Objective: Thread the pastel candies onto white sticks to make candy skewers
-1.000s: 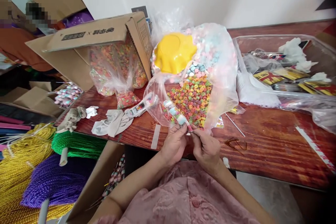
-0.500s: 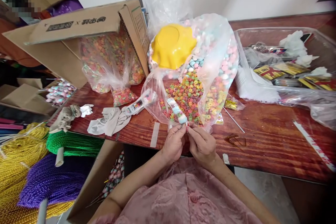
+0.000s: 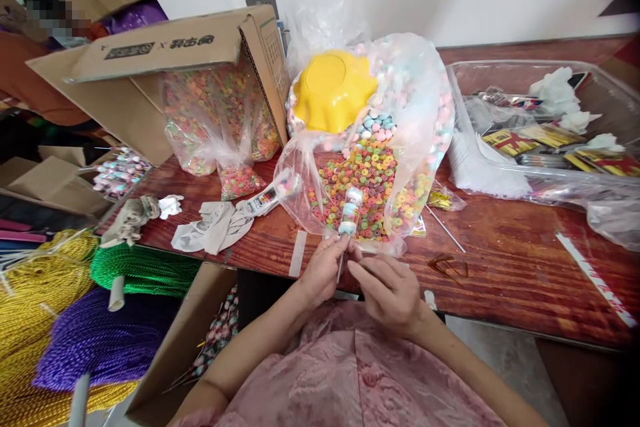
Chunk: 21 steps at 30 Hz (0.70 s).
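Observation:
My left hand [image 3: 323,270] pinches the base of a candy skewer [image 3: 351,208], a stack of pale blue, white and colourful sweets on a thin white stick. The stick points down past my fingers, and the sweets stand over a big clear bag [image 3: 295,177] of candies. Close by on the right, my right hand [image 3: 393,290] is closed with bent fingers near the stick. Whether something small sits in it is hidden. Ring-shaped gummies [image 3: 370,170] and pastel round candies [image 3: 376,125] fill the bag, with an upside-down yellow scalloped bowl [image 3: 334,90] on top.
A cardboard box [image 3: 165,57] with bagged gummies stands at the left. A clear plastic tub [image 3: 525,170] with packets and tissues is at the right. A white stick [image 3: 445,228] and brown glasses-like frame [image 3: 449,269] lie on the table. Coloured cords [image 3: 105,333] hang lower left; another person's orange sleeve shows behind.
My right hand has moved off the skewer's base to the right. The candy skewer has swung more upright in my left hand, and its stick now shows below the fingers.

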Each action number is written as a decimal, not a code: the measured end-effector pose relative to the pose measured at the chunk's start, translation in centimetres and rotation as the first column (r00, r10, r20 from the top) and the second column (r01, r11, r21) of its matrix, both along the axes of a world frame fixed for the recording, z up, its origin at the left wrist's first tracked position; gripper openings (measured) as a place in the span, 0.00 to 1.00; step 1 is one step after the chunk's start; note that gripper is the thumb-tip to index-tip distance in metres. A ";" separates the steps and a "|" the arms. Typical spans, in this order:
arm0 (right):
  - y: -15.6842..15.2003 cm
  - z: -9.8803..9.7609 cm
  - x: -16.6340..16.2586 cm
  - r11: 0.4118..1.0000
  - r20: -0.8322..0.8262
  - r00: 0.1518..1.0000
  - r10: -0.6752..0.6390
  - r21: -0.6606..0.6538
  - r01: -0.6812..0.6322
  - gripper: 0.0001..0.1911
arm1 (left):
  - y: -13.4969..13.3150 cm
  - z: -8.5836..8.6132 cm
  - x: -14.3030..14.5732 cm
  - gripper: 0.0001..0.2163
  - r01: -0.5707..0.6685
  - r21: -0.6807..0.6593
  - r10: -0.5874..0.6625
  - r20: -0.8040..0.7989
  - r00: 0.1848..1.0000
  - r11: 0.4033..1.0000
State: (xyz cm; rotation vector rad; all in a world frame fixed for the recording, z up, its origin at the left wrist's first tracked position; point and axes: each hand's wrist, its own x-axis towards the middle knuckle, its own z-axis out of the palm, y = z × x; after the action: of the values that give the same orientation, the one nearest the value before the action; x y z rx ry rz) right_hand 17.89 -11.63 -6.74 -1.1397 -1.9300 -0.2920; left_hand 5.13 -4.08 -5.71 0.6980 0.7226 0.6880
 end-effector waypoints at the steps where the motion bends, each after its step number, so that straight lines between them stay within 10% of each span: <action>1: -0.1 0.4 0.7 1.000 0.027 0.999 -0.029 0.008 0.029 0.24 | 0.0 0.0 -0.3 0.20 0.050 -0.024 -0.050 0.009 0.999 0.998; 10: 0.3 1.5 6.0 0.987 0.374 0.913 0.163 -0.048 -0.156 0.17 | -1.9 0.7 -1.6 0.20 0.537 -0.014 -0.537 -0.059 0.841 0.843; 15: -1.2 0.9 6.7 0.976 0.355 0.910 0.214 -0.104 -0.189 0.16 | -1.9 1.3 -2.4 0.23 0.846 0.179 -0.782 -0.323 0.533 0.503; 18: -2.1 1.2 6.2 0.931 0.364 0.891 0.270 -0.335 -0.145 0.09 | -2.1 1.2 -2.2 0.17 0.923 0.350 -0.448 -0.808 0.384 0.160; 21: -2.5 2.1 6.1 0.735 0.292 0.911 0.291 -0.678 -0.018 0.05 | -2.5 0.4 -1.7 0.09 0.949 0.279 0.074 -0.954 0.292 -0.148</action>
State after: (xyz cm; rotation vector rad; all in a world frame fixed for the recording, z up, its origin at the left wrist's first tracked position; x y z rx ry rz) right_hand 24.00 -14.13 -4.64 -1.4243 -2.5780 0.3423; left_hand 3.46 -6.55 -5.32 2.6567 0.4616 -0.3128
